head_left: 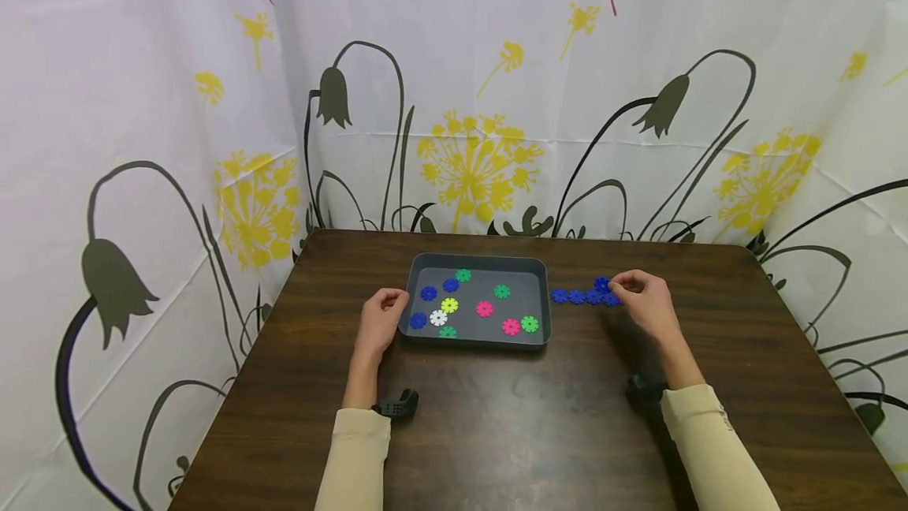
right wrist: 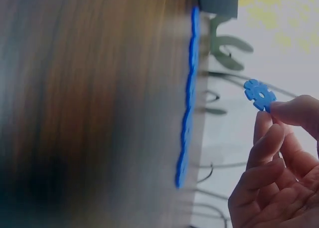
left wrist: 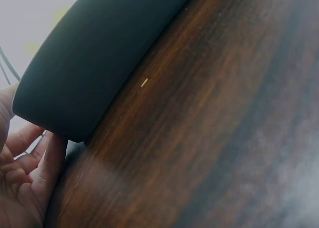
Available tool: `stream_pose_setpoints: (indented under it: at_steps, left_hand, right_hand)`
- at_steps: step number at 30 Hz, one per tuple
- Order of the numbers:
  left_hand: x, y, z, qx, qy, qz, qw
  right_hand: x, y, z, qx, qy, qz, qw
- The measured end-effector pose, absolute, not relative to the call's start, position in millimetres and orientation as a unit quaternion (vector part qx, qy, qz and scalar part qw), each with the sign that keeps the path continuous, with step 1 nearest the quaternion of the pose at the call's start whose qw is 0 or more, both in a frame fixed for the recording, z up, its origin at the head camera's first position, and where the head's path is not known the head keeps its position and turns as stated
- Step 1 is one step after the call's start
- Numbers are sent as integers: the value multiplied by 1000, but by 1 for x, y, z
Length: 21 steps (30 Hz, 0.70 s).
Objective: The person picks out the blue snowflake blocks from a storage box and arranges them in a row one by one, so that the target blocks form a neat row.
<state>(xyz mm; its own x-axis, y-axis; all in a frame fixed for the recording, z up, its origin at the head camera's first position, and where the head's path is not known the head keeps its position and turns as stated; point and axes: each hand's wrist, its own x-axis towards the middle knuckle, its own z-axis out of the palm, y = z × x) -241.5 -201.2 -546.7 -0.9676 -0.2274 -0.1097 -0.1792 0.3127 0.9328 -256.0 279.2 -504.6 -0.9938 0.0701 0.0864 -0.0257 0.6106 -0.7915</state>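
Note:
Between right thumb and fingertips, the right hand (head_left: pixel 647 302) pinches a blue notched disc (right wrist: pixel 258 93), held up above the table. Below it lies a row of several blue notched discs (head_left: pixel 577 297), seen edge-on in the right wrist view, to the right of the grey tray (head_left: pixel 475 342). At the tray's left side is the left hand (head_left: pixel 379 322); its thumb and fingers grip the tray's corner in the left wrist view. Inside the tray several loose discs lie apart: blue (head_left: pixel 429 293), green (head_left: pixel 501 291), pink (head_left: pixel 484 309), yellow (head_left: pixel 449 305) and white (head_left: pixel 438 318).
A dark brown wooden table (head_left: pixel 511 416) carries everything. Behind it hangs a white curtain (head_left: pixel 539 14) with flower prints, close to the table's back edge. Dark bands with camera mounts (head_left: pixel 399 405) sit on the wrists.

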Motion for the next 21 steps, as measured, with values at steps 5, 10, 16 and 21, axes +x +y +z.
stream_pose_setpoints:
  at_steps: [5,10,16,21]
  left_hand:
    - [-241,-201,-546,130,-810,-571,20]
    - [-241,-200,-545,129,-811,-570,21]
    - [-240,-200,-545,127,-811,-571,24]
    - [-240,-200,-545,126,-810,-572,24]
  right_hand:
    - [-258,300,-508,-47,-889,454,40]
    - [-259,317,-512,-67,-880,468,38]
    - [-257,332,-515,-99,-879,466,28]
    - [-256,345,-517,-125,-871,476,7]
